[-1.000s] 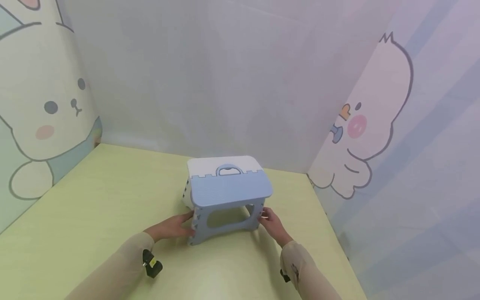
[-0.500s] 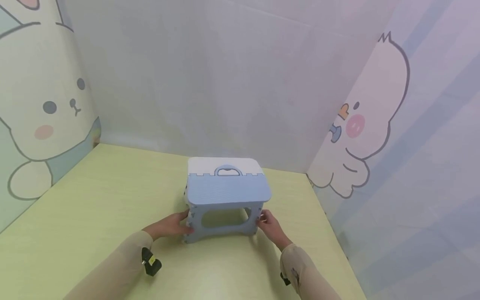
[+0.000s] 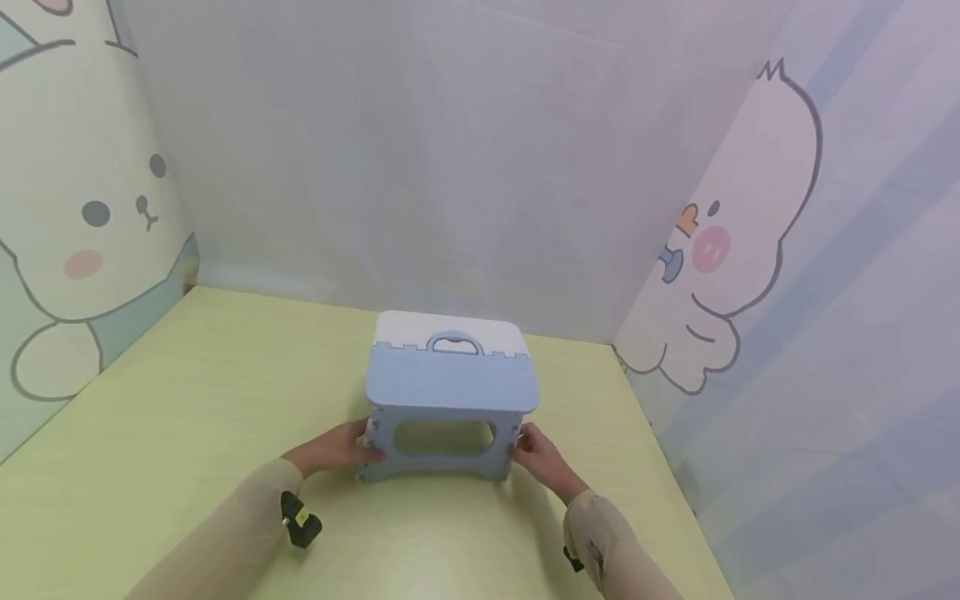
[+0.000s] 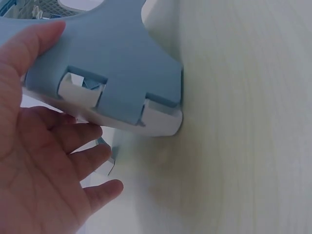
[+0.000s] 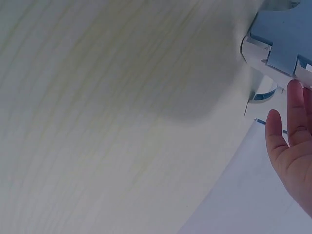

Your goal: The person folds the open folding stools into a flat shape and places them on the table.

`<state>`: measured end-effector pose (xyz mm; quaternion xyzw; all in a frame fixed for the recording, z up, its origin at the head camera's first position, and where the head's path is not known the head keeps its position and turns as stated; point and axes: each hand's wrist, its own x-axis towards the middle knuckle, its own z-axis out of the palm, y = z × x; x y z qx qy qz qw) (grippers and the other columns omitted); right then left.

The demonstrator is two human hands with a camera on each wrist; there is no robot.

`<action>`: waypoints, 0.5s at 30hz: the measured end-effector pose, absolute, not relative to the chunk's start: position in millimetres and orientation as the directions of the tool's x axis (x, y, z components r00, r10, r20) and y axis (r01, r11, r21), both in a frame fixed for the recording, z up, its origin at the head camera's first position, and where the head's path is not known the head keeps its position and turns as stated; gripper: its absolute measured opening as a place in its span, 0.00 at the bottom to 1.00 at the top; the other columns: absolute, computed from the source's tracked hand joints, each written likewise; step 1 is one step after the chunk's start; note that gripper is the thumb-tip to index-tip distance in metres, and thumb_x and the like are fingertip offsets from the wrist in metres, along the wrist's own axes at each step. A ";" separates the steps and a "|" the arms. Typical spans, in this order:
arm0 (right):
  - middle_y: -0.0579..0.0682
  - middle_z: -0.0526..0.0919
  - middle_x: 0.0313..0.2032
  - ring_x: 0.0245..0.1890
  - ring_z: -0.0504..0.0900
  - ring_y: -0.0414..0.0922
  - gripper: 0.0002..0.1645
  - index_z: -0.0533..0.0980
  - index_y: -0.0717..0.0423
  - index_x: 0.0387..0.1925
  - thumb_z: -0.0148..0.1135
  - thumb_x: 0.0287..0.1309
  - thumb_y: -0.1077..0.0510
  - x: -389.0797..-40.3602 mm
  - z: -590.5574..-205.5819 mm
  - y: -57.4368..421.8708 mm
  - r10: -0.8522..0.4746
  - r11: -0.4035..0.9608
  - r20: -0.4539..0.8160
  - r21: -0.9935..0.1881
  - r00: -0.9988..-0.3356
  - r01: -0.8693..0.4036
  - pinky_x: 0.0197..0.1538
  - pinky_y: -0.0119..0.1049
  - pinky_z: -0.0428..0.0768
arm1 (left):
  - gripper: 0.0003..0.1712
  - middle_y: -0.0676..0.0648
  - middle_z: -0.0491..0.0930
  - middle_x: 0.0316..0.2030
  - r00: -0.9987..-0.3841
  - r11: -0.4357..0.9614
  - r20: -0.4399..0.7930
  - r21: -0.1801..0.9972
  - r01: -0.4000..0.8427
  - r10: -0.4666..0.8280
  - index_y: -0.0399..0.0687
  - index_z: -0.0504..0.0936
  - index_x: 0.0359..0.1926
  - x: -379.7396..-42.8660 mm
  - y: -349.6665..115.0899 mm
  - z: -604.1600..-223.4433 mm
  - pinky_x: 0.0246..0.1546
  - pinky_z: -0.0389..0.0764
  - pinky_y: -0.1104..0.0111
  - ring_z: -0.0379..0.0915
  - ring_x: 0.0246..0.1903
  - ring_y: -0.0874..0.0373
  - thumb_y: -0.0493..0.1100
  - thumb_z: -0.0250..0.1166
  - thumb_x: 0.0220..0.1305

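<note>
Fingers [image 4: 90,158] on rect., ribbed plas. stool [image 3: 450,379]

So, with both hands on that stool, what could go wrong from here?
Pinching: the left hand has its thumb near the notched edge of the stool, so skin might get caught if that folds.
Skewing: the left hand and right hand touch low on opposite sides, so uneven pushes could twist it.
</note>
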<state>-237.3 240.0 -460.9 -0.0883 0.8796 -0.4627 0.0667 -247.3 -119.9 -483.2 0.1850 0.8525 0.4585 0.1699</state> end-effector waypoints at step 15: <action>0.64 0.81 0.47 0.47 0.80 0.58 0.25 0.75 0.70 0.52 0.64 0.58 0.56 -238.7 -470.1 238.0 -0.318 0.607 -0.024 -0.773 -0.948 -0.185 0.48 0.49 0.78 | 0.37 0.28 0.74 0.54 -0.925 0.499 -0.055 0.853 0.151 0.375 0.23 0.69 0.58 -240.8 -115.3 -499.2 0.54 0.70 0.47 0.70 0.54 0.34 0.47 0.70 0.56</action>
